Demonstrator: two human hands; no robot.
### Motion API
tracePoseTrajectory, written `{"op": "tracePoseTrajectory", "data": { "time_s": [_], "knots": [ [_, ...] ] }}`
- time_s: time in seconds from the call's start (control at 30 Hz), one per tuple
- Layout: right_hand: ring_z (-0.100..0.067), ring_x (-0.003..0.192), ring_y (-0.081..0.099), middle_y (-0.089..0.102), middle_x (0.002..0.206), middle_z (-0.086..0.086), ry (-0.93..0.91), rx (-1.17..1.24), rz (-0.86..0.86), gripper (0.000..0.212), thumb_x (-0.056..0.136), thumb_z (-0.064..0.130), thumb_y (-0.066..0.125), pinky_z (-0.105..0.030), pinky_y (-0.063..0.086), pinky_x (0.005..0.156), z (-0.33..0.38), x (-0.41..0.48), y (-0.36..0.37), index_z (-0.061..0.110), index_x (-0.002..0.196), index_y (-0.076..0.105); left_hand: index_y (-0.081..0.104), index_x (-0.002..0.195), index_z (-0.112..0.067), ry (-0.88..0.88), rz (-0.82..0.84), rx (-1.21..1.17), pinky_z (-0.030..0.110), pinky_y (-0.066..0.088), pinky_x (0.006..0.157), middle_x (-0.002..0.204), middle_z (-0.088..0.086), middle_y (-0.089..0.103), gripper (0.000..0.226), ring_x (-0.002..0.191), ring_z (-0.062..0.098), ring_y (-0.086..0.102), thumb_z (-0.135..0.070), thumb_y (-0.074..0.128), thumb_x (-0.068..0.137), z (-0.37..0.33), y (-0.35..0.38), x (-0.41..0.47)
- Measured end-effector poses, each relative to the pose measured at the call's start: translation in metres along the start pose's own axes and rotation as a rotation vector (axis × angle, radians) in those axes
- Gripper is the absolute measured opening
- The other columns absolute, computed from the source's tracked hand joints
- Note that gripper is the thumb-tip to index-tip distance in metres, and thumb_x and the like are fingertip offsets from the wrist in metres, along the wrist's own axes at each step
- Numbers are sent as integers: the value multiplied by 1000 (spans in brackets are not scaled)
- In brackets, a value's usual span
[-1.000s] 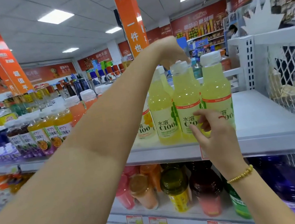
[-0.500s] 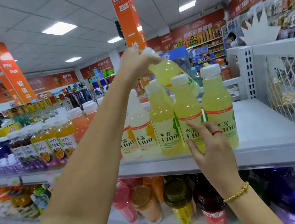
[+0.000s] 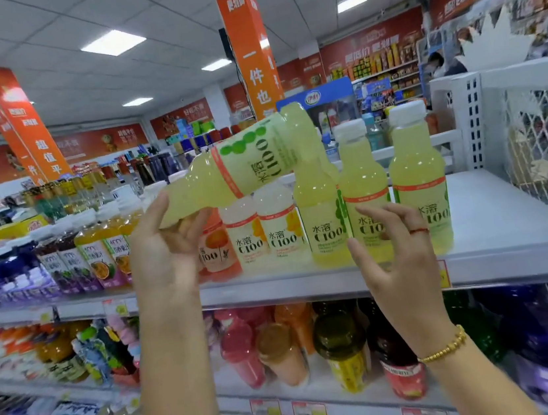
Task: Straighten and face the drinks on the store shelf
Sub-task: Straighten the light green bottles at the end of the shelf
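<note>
My left hand (image 3: pixel 168 254) holds a pale yellow-green C100 bottle (image 3: pixel 243 166) by its cap end. The bottle lies almost level in the air, its base pointing up and right above the shelf row. Three matching C100 bottles (image 3: pixel 365 192) stand upright at the front of the white top shelf (image 3: pixel 498 248). My right hand (image 3: pixel 392 255) hovers in front of the middle and right ones with fingers spread, holding nothing. Left of them stand paler C100 bottles (image 3: pixel 278 227) with orange fruit labels.
Further left on the same shelf stand orange, passionfruit and purple juice bottles (image 3: pixel 98 253). The shelf's right part is bare up to a white mesh side panel (image 3: pixel 540 140). The lower shelf carries tilted bottles with coloured caps (image 3: pixel 337 337). Price tags line the shelf edges.
My left hand lifted a C100 bottle from the back of the row and swung it down and left, tipping it nearly level. My right hand stayed by the front bottles, fingers opening.
</note>
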State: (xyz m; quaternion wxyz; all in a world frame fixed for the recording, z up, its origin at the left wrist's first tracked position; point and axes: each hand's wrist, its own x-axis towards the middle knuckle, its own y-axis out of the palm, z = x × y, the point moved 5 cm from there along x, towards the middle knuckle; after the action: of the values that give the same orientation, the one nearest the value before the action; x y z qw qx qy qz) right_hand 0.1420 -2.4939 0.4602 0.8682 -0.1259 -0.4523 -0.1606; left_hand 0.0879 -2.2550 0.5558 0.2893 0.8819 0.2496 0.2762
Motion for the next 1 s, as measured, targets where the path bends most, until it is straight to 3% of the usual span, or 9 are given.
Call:
{"op": "tracePoseTrajectory", "data": {
  "time_s": [0.1,0.23,0.4,0.57,0.63,0.7,0.77,0.9,1.0],
  "knots": [
    [-5,104,51,46,118,9,11,169,94,55,81,42,63,-16,47,83,20,-7,-6,21,131,49,55,103,-5,-131,-20,-57,33,57,78,79,6,74,15,75,19,72,-10,55,88,13,-36,-13],
    [-1,116,50,44,131,20,66,376,344,83,73,47,76,-13,47,87,47,-20,-5,37,142,30,59,111,-1,-338,48,-156,35,60,69,97,14,72,86,83,24,72,-14,93,33,40,-71,-26],
    [-1,119,50,40,135,27,25,333,500,91,66,51,76,-33,50,96,66,-39,-7,48,140,23,77,75,-2,-476,11,-90,30,58,58,95,15,73,41,80,22,73,-20,73,39,73,-94,-54],
    [12,119,38,37,132,23,-121,173,578,81,71,47,71,-5,32,99,77,-55,-9,48,138,26,77,67,-5,-503,-12,-59,28,58,55,85,12,74,35,72,20,72,-25,71,40,86,-114,-68],
    [11,113,40,40,127,16,-168,73,600,73,72,51,67,-5,35,94,71,-60,-9,48,136,33,77,68,-6,-476,-19,-23,28,59,61,83,11,74,23,71,19,72,-25,69,57,83,-121,-71],
    [8,108,45,45,123,15,-70,36,638,68,69,51,70,-4,37,90,54,-66,-8,50,128,38,76,73,-7,-426,-24,47,24,58,60,79,9,73,25,67,17,71,-20,56,81,75,-128,-70],
    [11,104,48,52,115,18,73,54,656,64,65,36,81,-3,40,84,35,-74,-3,49,115,43,68,86,-7,-380,-30,193,21,56,55,74,7,73,25,62,13,69,-19,48,94,68,-131,-69],
    [10,95,58,57,107,22,349,180,678,63,63,19,87,-14,53,75,8,-94,14,37,109,48,65,95,-9,-286,6,446,20,57,63,77,1,74,16,68,10,70,-23,56,91,63,-127,-63],
    [-7,86,68,65,104,7,530,332,692,59,65,19,86,-26,58,71,-5,-103,21,31,110,51,63,105,-9,-265,81,349,19,56,68,86,0,75,21,78,10,71,-20,56,88,64,-121,-57]
  ]
}}
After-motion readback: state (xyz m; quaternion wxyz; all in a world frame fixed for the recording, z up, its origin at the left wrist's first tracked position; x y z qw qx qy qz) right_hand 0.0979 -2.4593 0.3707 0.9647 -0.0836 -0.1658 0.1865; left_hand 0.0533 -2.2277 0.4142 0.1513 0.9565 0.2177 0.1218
